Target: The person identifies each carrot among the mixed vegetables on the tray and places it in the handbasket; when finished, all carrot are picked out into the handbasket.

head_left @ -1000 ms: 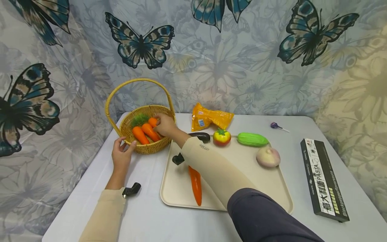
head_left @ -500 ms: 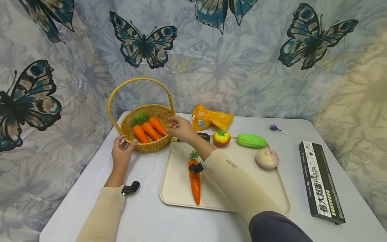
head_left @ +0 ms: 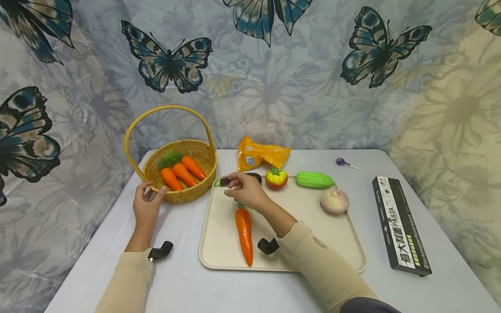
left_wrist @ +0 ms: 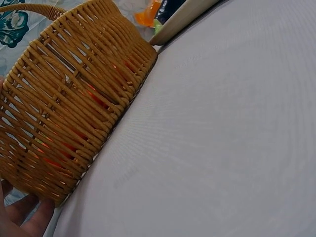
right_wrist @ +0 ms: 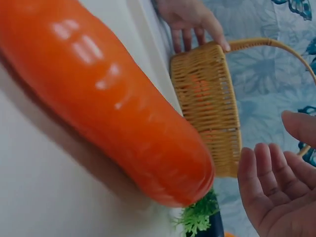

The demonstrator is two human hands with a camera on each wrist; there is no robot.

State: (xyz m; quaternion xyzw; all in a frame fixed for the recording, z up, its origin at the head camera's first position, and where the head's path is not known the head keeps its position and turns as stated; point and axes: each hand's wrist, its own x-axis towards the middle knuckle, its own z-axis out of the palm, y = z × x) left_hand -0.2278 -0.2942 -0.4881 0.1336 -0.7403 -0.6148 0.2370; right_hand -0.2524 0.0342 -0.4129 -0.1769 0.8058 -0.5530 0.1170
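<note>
My left hand (head_left: 145,209) holds the near left side of a wicker basket (head_left: 189,195), its thumb at the rim and its fingers against the outer wall. Three orange carrots (head_left: 184,174) with green tops lie side by side in the basket. My right hand (head_left: 250,192) is held above the beige tray (head_left: 305,243), fingers loosely bent with nothing between them; in the right wrist view the palm (right_wrist: 289,202) is bare. Below it on the tray lies another carrot (head_left: 244,234), its leafy top pointing away from me. An eggplant (head_left: 255,176), partly covered by the right hand, lies at the tray's back left.
A tomato (head_left: 276,178), a green cucumber-like vegetable (head_left: 315,179) and an onion-like bulb (head_left: 334,201) are along the tray's back and right. Behind stands an orange packet (head_left: 262,155). A lollipop (head_left: 342,161) and a black pasta box (head_left: 401,226) are to the right.
My right hand has let go of the rightmost carrot in the basket and moved right and toward me, over the tray. My left hand stays at the basket. The head view has shifted slightly.
</note>
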